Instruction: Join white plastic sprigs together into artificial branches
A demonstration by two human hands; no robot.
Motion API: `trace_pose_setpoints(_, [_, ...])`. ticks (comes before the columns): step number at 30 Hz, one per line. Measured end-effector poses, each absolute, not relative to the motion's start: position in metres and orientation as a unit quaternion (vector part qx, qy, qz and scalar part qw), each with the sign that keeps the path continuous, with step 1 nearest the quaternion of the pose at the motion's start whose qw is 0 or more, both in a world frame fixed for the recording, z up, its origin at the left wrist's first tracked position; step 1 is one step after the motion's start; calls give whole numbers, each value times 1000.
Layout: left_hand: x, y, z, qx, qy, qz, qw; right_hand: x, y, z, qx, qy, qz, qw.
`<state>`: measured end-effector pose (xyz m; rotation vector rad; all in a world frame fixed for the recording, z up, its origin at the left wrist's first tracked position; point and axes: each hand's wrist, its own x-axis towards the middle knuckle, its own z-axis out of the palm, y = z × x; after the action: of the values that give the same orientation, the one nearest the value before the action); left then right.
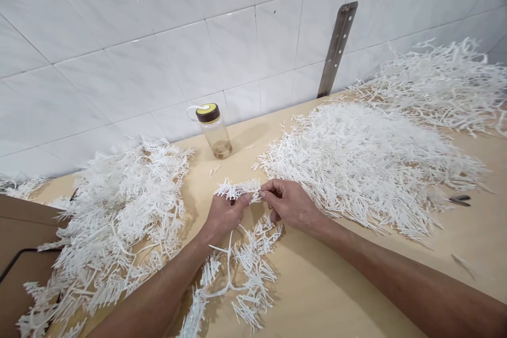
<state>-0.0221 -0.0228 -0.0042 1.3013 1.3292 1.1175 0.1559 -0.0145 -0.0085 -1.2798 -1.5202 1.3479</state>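
Observation:
Near the table's middle my left hand is closed on a white plastic branch tip with many fine bristle-like twigs. Its thumb presses the stem from the front. At the right end of that same piece, my right hand pinches with thumb and forefinger; what lies exactly between those fingertips is too small to make out. Below both hands, a larger white branched plastic spray hangs or lies over the table, with a bare forked stem and bristly side twigs. Whether it joins the held tip is hidden by my left hand.
A heap of bristly branches lies left, by a cardboard box. Loose white sprigs cover the right, with thin branches behind. A bottle stands near the tiled wall; small snips lie right. A metal bracket leans there.

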Motion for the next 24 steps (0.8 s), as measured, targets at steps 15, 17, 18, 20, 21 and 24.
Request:
trace_pose_setpoints(15, [-16, -37, 0, 533, 581, 446, 423, 157, -8, -16, -611, -641, 253, 390])
trace_pose_setpoints(17, [-15, -37, 3, 518, 571, 455, 446, 163, -5, -15, -604, -633, 285, 392])
trace_pose_setpoints(18, [-14, -36, 4, 508, 567, 459, 459, 166, -4, -14, -595, -627, 310, 396])
trace_pose_setpoints(20, [-14, -34, 5, 489, 558, 466, 482, 170, -4, -11, -579, -614, 347, 410])
trace_pose_setpoints(21, [-14, -33, 5, 484, 554, 468, 490, 172, -5, -9, -573, -613, 350, 417])
trace_pose_setpoints(24, [-16, -32, 4, 491, 549, 460, 496, 172, -9, 0, -552, -634, 328, 431])
